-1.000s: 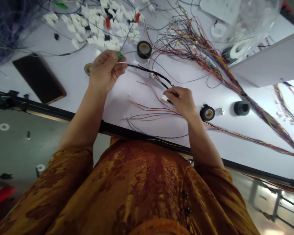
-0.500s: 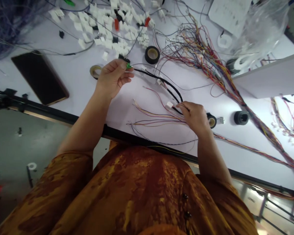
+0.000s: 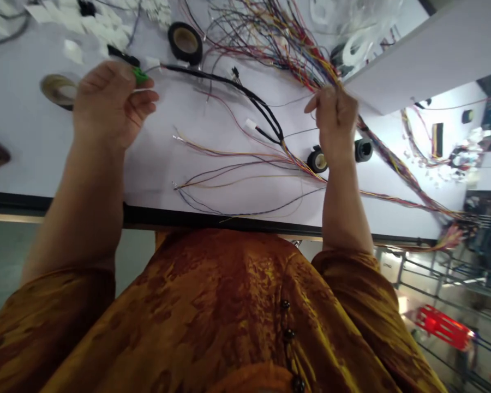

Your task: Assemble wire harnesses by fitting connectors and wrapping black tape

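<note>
My left hand (image 3: 108,103) pinches a small green connector (image 3: 139,76) between thumb and fingers, above the table's left part. A black piece (image 3: 123,55) shows just behind the fingertips. From the connector side a black-sleeved wire harness (image 3: 225,79) runs right to a junction, where bare coloured wires (image 3: 229,154) fan out; a white connector (image 3: 251,125) sits on a short branch. My right hand (image 3: 334,117) lies over the thick multicoloured wire bundle (image 3: 321,60), fingers curled on it. Its fingertips are partly hidden and blurred.
A black tape roll (image 3: 185,43) and a tan tape roll (image 3: 58,90) lie near my left hand. A smaller black roll (image 3: 318,160) and a black cylindrical piece (image 3: 363,149) flank my right wrist. White connectors (image 3: 106,33) pile up at back left. A white panel (image 3: 409,60) stands at right.
My right hand has left the black-sleeved harness and moved up and away to the thick wire bundle. My left hand still pinches the green connector. The view has shifted to the right.
</note>
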`<state>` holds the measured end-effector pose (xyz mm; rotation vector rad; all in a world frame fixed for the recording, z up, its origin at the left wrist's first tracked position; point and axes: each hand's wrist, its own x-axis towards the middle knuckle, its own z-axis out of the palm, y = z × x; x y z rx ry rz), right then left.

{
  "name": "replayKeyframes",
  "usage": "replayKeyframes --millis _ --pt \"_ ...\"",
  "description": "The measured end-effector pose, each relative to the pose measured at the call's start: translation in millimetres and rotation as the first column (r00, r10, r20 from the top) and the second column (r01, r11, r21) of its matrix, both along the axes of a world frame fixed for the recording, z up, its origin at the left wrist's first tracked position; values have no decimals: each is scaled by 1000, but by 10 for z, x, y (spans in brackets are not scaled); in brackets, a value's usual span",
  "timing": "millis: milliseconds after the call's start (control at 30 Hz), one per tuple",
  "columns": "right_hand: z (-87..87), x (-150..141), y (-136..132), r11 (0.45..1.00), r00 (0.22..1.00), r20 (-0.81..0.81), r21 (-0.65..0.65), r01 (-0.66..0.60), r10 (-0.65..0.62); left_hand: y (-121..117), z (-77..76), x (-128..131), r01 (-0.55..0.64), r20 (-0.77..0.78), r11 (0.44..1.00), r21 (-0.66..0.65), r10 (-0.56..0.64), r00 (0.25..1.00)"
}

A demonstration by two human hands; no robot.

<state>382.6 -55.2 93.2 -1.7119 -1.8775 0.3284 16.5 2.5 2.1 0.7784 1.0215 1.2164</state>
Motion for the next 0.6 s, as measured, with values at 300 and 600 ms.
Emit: replayKeyframes --millis 300,600 --pt "-25 -107 -341 986 991 -25 -98 -133 131 50 -47 11 -7 -21 999 -39 7 1000" --pt "-297 -228 -650 945 957 33 -175 -277 287 78 -84 -16 19 1 998 -52 -19 1000"
